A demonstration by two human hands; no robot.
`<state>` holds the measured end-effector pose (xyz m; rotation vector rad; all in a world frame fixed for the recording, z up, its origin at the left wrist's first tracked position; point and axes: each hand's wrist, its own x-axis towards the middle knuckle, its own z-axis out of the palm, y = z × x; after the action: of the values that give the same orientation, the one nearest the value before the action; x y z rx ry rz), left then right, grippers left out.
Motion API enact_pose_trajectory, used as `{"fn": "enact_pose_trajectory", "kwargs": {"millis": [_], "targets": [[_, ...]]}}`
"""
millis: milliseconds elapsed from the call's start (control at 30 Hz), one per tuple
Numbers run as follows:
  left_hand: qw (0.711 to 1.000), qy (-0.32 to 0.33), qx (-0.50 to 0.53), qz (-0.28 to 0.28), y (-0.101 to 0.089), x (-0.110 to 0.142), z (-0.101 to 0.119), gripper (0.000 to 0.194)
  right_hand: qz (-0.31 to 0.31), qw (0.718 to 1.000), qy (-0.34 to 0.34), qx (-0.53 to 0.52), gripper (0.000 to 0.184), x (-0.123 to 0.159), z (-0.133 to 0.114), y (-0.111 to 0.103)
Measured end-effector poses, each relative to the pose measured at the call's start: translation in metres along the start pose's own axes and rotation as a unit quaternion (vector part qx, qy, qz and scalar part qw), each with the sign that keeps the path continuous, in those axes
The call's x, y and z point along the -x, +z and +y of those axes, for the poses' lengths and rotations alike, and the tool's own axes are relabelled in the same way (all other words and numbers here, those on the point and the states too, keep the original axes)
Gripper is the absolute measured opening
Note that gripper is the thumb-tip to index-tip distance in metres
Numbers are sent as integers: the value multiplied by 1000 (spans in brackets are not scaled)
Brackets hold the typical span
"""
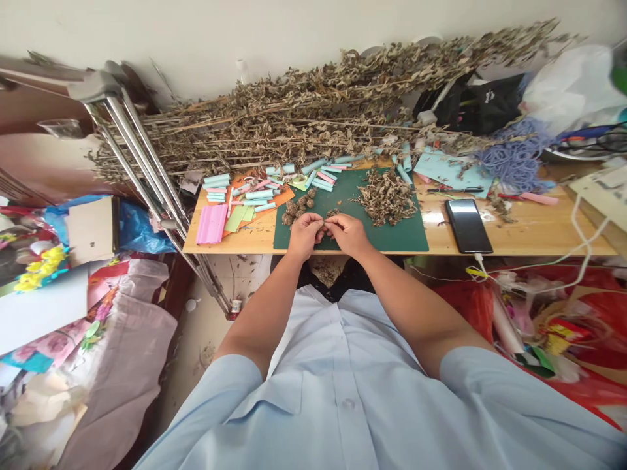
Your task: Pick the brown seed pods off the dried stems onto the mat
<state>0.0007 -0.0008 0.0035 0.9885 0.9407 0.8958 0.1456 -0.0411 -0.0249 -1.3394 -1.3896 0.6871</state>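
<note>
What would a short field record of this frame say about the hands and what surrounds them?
Left hand: fingertips meet those of the right hand above the green cutting mat; anything held is too small to tell
Right hand: pinched toward the left hand, over the mat
Nearest things: small brown balls and a heap of dried crumbled leaves, both on the mat
Elsewhere on the wooden table: rolled light-blue paper tubes, pink corrugated paper, black smartphone
Behind: dried leafy stems, metal crutches
</note>
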Motion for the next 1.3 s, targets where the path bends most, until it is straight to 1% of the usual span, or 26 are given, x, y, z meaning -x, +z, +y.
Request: {"fn": "enact_pose_trajectory", "kwargs": {"millis": [133, 300, 400, 533, 600, 667, 733, 767, 933, 1033, 1167, 1300], "targets": [[1000, -6, 1, 7, 0, 0, 0, 21, -7, 997, -46, 60, 25, 0, -4, 0], [1000, 5, -10, 19, 2, 1, -2, 19, -20, 992, -89, 93, 26, 0, -6, -1], [1000, 11, -16, 21, 2, 1, -2, 17, -15, 988, -102, 114, 25, 2, -5, -1], [999, 15, -30, 18, 4, 0, -2, 14, 0, 984, -103, 145, 21, 4, -3, 1], [999, 16, -35, 31, 8, -1, -1, 12, 2, 983, -105, 151, 18, 4, -3, 1], [998, 14, -31, 56, 12, -2, -1, 13, 1, 983, -107, 150, 16, 4, -3, 1], [997, 12, -23, 74, 15, -3, -1, 16, 3, 985, -102, 140, 17, 3, -4, 0], [997, 13, -20, 75, 16, -3, -1, 17, 6, 987, -95, 132, 17, 3, -5, 0], [999, 23, -22, 36, 12, -2, -5, 17, 23, 997, -22, 71, 25, 0, -11, -2], [999, 11, -32, 24, 9, -1, -5, 14, 31, 998, 5, 46, 29, -1, -13, -3], [998, -2, -52, 17, 8, -1, -4, 17, 50, 998, 16, 32, 26, -1, -12, -3], [996, 12, -88, -1, 7, -2, -6, 20, 60, 997, -8, 54, 23, -1, -7, -1]]}}
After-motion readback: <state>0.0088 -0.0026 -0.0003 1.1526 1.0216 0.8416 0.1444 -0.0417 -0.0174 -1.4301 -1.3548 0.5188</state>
